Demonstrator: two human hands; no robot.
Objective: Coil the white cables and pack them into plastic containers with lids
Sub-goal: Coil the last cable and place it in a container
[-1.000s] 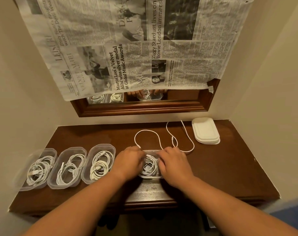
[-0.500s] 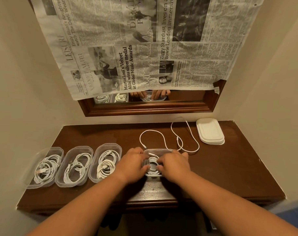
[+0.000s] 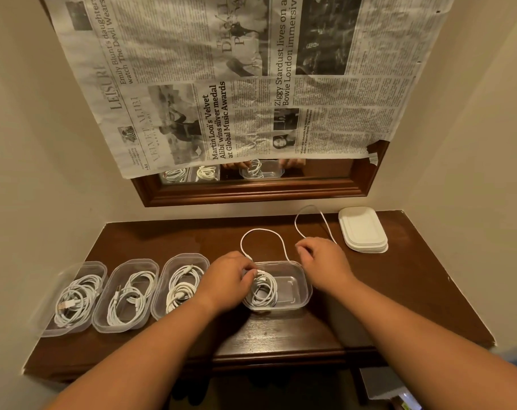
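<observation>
Our left hand [image 3: 230,279] has its fingers curled down onto the top of the coiled cable [image 3: 263,291], with the fingertips pinching the white strands just inside the near-left rim. That coil lies in the left half of the open container [image 3: 295,287], a clear plastic tub that stands on the table [image 3: 414,291] in front of us; its right half is bare.

Our right hand [image 3: 322,261] hovers just behind the tub's far right corner with its fingers loosely bent. It covers part of the loose cable [image 3: 261,229], and we cannot tell whether it grips the cable or only hangs over it. The loose cable lies on the table behind the tub in two open loops, one on each side of that hand.

To the left, three other containers [image 3: 134,261] stand side by side in a row, each holding coiled white cables and each uncovered. A stack of white lids [image 3: 362,229] sits near the far right corner, well apart from the tubs. Above the table a wood-framed mirror [image 3: 251,192] hangs on the wall, mostly covered by a newspaper [image 3: 236,84].
</observation>
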